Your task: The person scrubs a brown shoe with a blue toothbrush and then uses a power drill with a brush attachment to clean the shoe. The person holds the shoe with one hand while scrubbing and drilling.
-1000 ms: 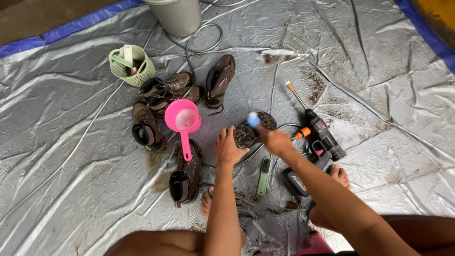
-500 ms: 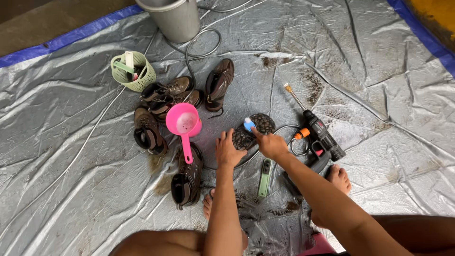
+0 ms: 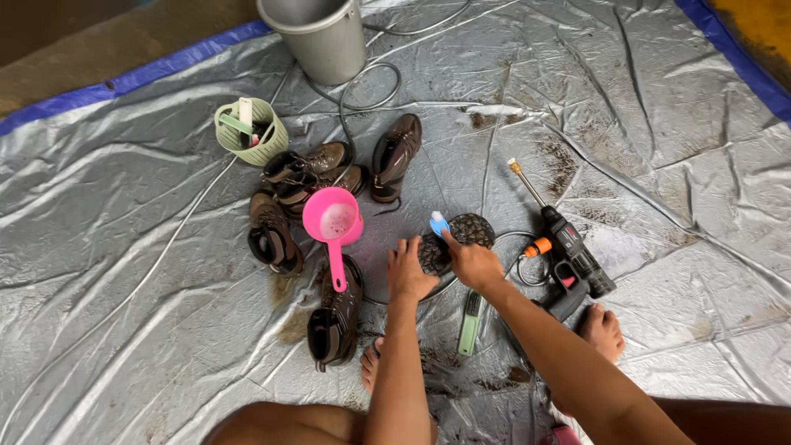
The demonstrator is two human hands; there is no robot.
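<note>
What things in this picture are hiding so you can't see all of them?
Head view, the only one:
- The dark shoe being scrubbed: the left hand and right hand cover much of it.
- The brush: only its blue-white tip shows past the right hand.
- The grey bucket: its top is cut off by the upper edge.
- Items in the green basket: too small to identify.
</note>
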